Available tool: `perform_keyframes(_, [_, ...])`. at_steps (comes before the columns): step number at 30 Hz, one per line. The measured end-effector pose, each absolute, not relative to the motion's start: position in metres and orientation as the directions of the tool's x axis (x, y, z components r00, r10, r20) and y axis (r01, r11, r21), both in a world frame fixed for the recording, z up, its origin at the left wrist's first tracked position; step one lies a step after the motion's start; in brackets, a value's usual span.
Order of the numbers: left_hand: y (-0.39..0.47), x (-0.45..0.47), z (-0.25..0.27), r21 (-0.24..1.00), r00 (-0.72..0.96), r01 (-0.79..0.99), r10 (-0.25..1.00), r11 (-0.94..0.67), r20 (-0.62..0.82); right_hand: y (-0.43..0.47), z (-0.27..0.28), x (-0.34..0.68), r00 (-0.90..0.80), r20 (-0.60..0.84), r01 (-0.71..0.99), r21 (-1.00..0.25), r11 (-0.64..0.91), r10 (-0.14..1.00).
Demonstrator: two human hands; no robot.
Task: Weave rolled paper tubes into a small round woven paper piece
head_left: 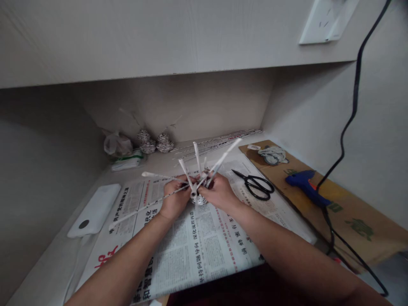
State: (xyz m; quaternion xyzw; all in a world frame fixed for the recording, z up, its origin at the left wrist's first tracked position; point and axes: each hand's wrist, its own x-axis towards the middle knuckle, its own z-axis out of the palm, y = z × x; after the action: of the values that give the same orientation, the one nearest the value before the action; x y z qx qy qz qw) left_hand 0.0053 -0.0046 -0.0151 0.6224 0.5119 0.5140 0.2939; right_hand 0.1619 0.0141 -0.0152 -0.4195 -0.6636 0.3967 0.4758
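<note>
A small woven piece of rolled-newspaper tubes is held between my two hands above the newspaper. Its paper tubes stick up and outward, and a long one slants down to the left. My left hand is closed around its left side, fingers at the base of the tubes. On the right side, my right hand grips it with the thumb near the front. The fingertips of both hands are partly hidden behind the tubes.
Black scissors lie right of my hands. A blue glue gun with a black cord rests on cardboard. At the back are two woven gourd shapes, loose paper tubes and a plastic bag. A white device lies left.
</note>
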Motion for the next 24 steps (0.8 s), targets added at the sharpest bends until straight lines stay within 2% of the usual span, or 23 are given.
perform_keyframes(6, [-0.0097,0.0084,-0.0114,0.821,-0.1,0.477,0.909,-0.314,0.405,0.0126,-0.0098,0.1631,-0.131,0.356,0.167,-0.912,0.374,0.925])
perform_keyframes(9, [-0.0089,0.0086,-0.0124,0.846,-0.108,0.446,0.92,-0.293,0.376,0.0144,-0.0112,0.1626,-0.071,0.362,0.191,-0.909,0.369,0.929])
perform_keyframes(12, [-0.0084,0.0083,-0.0135,0.851,-0.114,0.436,0.92,-0.292,0.375,0.0149,-0.0113,0.1629,-0.092,0.4,0.176,-0.895,0.41,0.912])
perform_keyframes(16, [-0.0092,0.0073,-0.015,0.803,-0.113,0.486,0.887,-0.344,0.448,0.0131,-0.009,0.1637,-0.108,0.404,0.108,-0.903,0.415,0.908])
perform_keyframes(24, [-0.0121,0.0057,-0.0118,0.692,-0.119,0.588,0.801,-0.419,0.586,0.0101,-0.0039,0.1645,-0.083,0.502,0.14,-0.85,0.508,0.861])
